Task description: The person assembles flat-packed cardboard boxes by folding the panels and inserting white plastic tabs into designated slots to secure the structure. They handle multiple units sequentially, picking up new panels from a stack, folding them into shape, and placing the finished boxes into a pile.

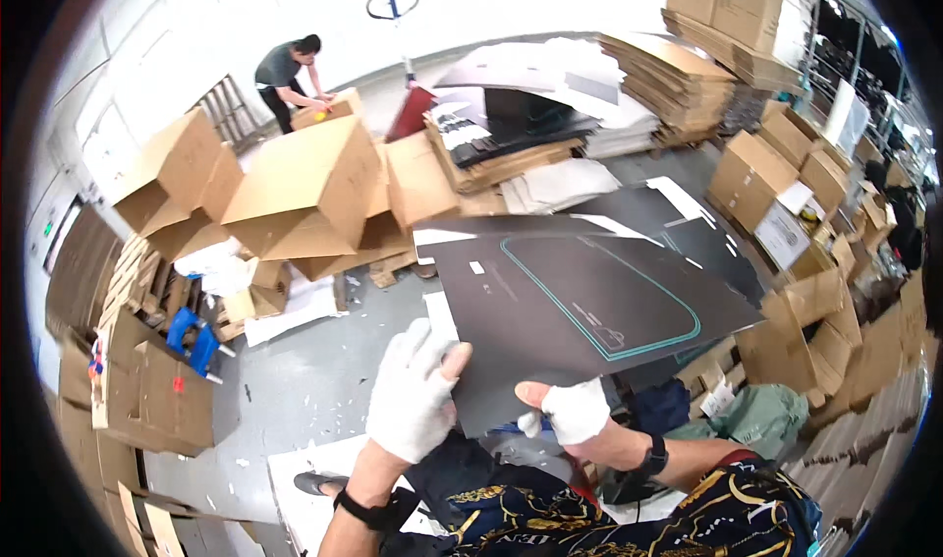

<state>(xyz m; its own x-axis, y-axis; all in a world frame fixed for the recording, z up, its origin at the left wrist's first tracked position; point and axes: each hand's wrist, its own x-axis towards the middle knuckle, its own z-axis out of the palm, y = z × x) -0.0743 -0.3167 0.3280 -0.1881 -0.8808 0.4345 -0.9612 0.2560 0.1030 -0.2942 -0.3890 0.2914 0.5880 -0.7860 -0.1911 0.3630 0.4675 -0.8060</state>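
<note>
A large dark sheet [521, 341] with teal curved outlines and a small white patch stretches out in front of me, its near part narrowing toward my body. At its left edge is my left hand [411, 395], in a white glove with a bare thumb; the fingers are curled and the thumb lies against the edge. My right hand [575, 412], gloved likewise, grips the sheet's near right edge, thumb on top. Beyond it lies another dark sheet [638, 206] with white strips along its margin, partly covered.
Large open cardboard boxes [305, 184] stand at the far left, where a co-worker [285, 76] bends over a carton. Stacked sheets [550, 154] and flattened cardboard [678, 85] lie at the back. Boxes [756, 179] crowd the right; a blue plastic item [196, 341] is at left.
</note>
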